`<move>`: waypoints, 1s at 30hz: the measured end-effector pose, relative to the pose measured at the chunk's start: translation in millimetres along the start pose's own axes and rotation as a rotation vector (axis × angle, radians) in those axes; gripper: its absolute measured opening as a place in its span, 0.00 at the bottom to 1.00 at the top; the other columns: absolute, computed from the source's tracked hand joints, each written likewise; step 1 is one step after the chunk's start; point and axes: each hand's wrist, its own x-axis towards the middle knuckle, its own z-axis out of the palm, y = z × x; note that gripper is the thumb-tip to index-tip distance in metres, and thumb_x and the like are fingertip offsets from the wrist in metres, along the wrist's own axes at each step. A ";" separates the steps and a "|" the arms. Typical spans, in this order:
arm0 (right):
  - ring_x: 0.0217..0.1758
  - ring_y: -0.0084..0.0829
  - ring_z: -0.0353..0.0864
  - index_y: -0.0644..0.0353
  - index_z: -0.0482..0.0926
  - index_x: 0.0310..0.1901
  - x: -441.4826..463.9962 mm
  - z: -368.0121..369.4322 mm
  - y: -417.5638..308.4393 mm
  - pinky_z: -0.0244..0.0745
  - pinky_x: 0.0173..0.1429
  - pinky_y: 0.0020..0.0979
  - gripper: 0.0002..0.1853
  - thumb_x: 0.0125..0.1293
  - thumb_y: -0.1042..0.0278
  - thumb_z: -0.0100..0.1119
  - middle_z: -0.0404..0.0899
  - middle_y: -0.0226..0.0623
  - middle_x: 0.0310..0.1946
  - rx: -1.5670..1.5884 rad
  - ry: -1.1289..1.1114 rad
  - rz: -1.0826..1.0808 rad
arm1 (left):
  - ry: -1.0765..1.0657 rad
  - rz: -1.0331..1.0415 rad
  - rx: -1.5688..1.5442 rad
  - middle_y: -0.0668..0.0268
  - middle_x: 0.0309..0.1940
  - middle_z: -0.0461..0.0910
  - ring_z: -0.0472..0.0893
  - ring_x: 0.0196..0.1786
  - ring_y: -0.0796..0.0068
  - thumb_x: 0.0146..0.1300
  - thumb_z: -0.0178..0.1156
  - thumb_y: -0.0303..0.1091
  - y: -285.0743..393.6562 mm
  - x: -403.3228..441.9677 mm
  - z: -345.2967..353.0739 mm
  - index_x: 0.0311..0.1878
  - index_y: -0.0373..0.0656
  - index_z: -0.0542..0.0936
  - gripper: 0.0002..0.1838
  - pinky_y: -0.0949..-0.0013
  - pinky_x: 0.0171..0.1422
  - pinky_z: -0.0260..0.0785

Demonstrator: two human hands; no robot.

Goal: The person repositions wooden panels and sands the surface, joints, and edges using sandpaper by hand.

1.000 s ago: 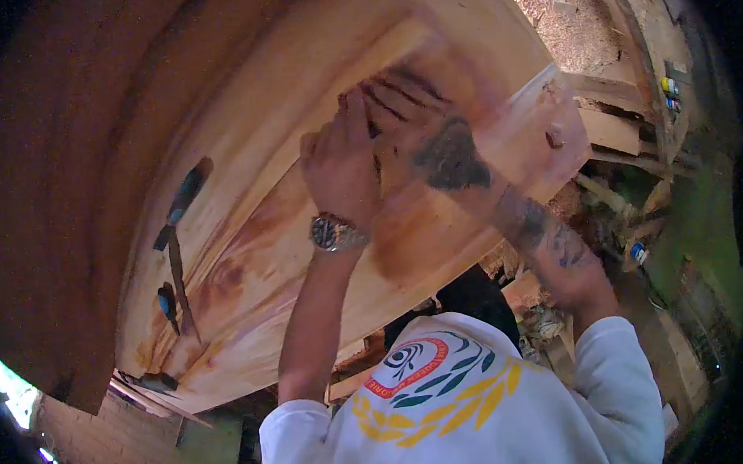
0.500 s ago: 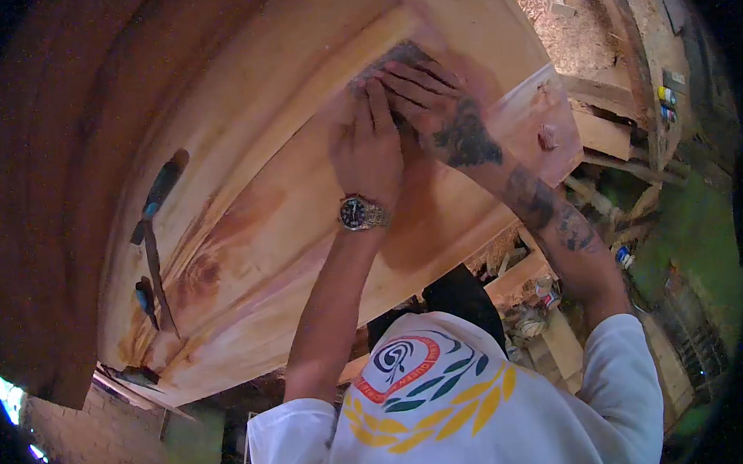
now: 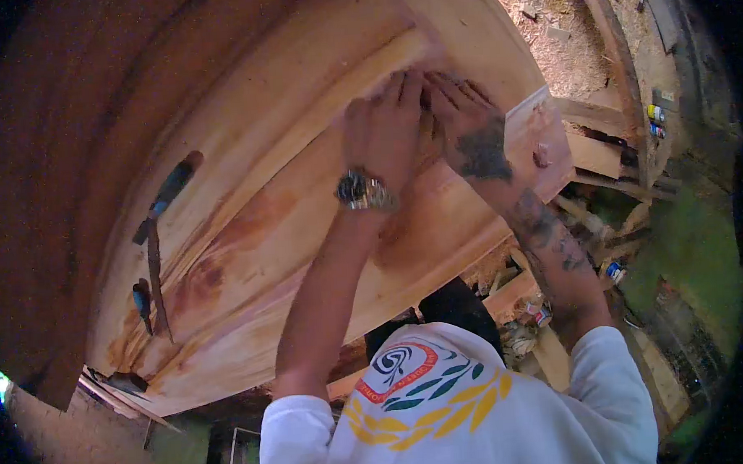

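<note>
Side by side, both my hands press on a broad, pale wooden panel (image 3: 295,215) with reddish grain. My left hand (image 3: 383,135), with a metal watch (image 3: 362,189) on its wrist, has its fingers bent down along a recessed edge. Close to its right, my right hand (image 3: 474,134) bears down with its fingers bent. A dark grey sheet like sandpaper showed beneath the fingers a moment ago; the hands now cover it. Left of the hands, a chisel-like tool with a blue and black handle (image 3: 172,188) lies on the panel, with a second blue-handled tool (image 3: 142,304) near it.
A dark brown curved wooden surface (image 3: 42,190) rises at the left. Beyond the panel's right edge are wood shavings (image 3: 560,62), offcuts (image 3: 594,155) and small cans (image 3: 655,114). Loose wood scraps (image 3: 554,357) lie below the right arm.
Both hands have slid a little to the right and toward me along the panel, and the dark sheet has gone from sight beneath them. The view has shifted slightly; the tools lie as before.
</note>
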 end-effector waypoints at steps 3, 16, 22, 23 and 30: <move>0.58 0.42 0.86 0.62 0.82 0.54 17.7 4.6 -11.5 0.78 0.64 0.45 0.17 0.64 0.66 0.60 0.86 0.41 0.54 -0.028 -0.093 0.129 | -0.195 -0.094 -0.057 0.65 0.58 0.86 0.88 0.50 0.64 0.66 0.59 0.38 -11.1 21.3 -12.8 0.63 0.48 0.80 0.22 0.56 0.52 0.79; 0.61 0.43 0.84 0.61 0.80 0.59 12.8 7.1 -113.1 0.73 0.71 0.44 0.24 0.63 0.60 0.60 0.85 0.39 0.57 0.099 -0.253 0.108 | -0.309 -0.242 -0.084 0.60 0.50 0.88 0.88 0.46 0.55 0.66 0.56 0.31 -62.6 -52.6 -61.5 0.64 0.55 0.82 0.23 0.52 0.47 0.81; 0.70 0.43 0.77 0.54 0.85 0.56 5.6 15.9 -78.6 0.71 0.75 0.51 0.21 0.61 0.61 0.60 0.84 0.38 0.60 0.215 -0.085 -0.039 | 0.035 -0.127 -0.013 0.57 0.61 0.84 0.89 0.43 0.54 0.66 0.57 0.29 -45.1 -70.4 -31.3 0.75 0.51 0.74 0.31 0.54 0.44 0.83; 0.71 0.42 0.77 0.55 0.85 0.56 5.4 16.7 -70.3 0.70 0.77 0.51 0.21 0.61 0.61 0.60 0.84 0.37 0.61 0.204 -0.052 -0.069 | 0.048 -0.142 -0.021 0.57 0.64 0.82 0.89 0.43 0.54 0.66 0.57 0.29 -40.6 -67.9 -26.5 0.76 0.50 0.72 0.33 0.55 0.44 0.83; 0.72 0.35 0.77 0.57 0.88 0.52 -9.5 31.6 -40.3 0.64 0.80 0.49 0.19 0.60 0.64 0.59 0.84 0.35 0.62 0.141 -0.048 -0.153 | -0.062 -0.238 0.068 0.60 0.75 0.73 0.90 0.41 0.63 0.63 0.57 0.29 -14.5 -73.1 6.5 0.78 0.42 0.68 0.36 0.62 0.43 0.82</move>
